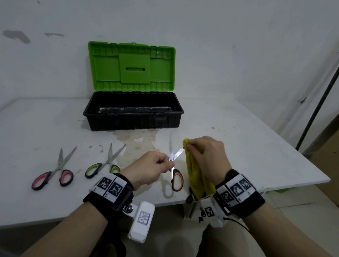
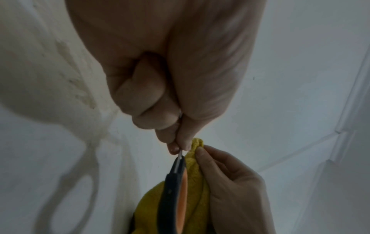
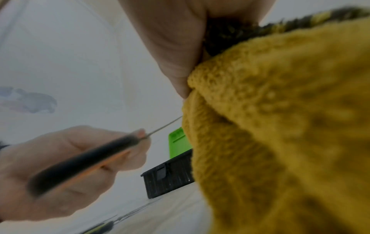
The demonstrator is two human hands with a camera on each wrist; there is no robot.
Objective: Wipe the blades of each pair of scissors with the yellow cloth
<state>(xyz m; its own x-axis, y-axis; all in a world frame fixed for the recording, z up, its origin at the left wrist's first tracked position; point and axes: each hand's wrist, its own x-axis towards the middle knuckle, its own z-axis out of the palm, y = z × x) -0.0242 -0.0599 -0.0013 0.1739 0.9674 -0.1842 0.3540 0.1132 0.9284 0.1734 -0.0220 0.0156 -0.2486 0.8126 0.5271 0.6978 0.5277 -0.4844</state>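
Left hand [image 1: 153,167] pinched the open orange-handled scissors [image 1: 174,163] at the pivot; right hand [image 1: 206,154] clamped the yellow cloth [image 1: 196,179] around one blade tip, near the table's [image 1: 260,150] front edge

Both forearms reach forward from the lower edge of the head view, each wrist strapped with a black band carrying white coded markers. The left hand [image 1: 153,169] is raised, fingers curled into the palm, thumb and forefinger closed in a pinching grip at the orange-handled scissors' [image 1: 175,167] pivot. The right hand [image 1: 208,156], knuckles up, bunches the yellow cloth [image 1: 195,177] between thumb and fingertips [image 2: 200,152], just beside the left.
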